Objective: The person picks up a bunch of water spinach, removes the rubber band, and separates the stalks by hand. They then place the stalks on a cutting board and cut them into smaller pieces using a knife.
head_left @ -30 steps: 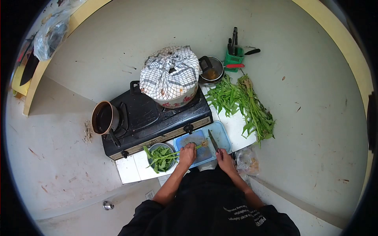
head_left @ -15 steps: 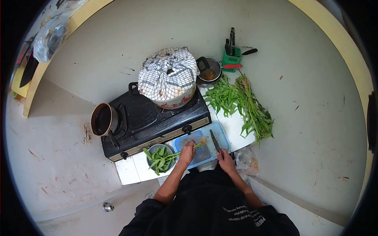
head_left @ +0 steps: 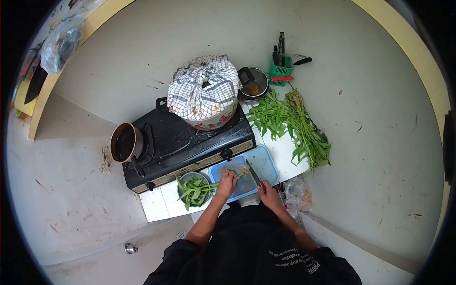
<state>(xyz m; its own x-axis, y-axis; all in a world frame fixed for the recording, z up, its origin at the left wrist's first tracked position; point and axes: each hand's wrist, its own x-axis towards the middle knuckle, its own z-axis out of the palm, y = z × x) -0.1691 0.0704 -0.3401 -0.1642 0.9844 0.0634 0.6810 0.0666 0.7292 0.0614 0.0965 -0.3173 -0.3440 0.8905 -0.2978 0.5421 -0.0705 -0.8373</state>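
My left hand (head_left: 227, 184) is closed round a small bunch of leafy green stems (head_left: 205, 189), above a blue tray (head_left: 266, 164). The leafy ends lie over a round bowl (head_left: 207, 177) on the left, and the root ends stick out to the right of my fingers. My right hand (head_left: 269, 194) grips a knife (head_left: 253, 172) by its handle. The blade points up and to the left, its tip right at the root ends. Both hands are over the front of the tray.
Behind the tray stands a black stove (head_left: 175, 142) with a cloth-wrapped pot (head_left: 204, 90) and a saucepan (head_left: 126, 142). More greens (head_left: 304, 130) lie on white tiles at right, near a strainer (head_left: 256, 85) and a green utensil basket (head_left: 280, 71). A plastic bag (head_left: 298, 194) is beside my right arm.
The knife has swung left, bringing its blade from over the tray's right part to the root ends. My left hand has barely moved, still holding the stems.
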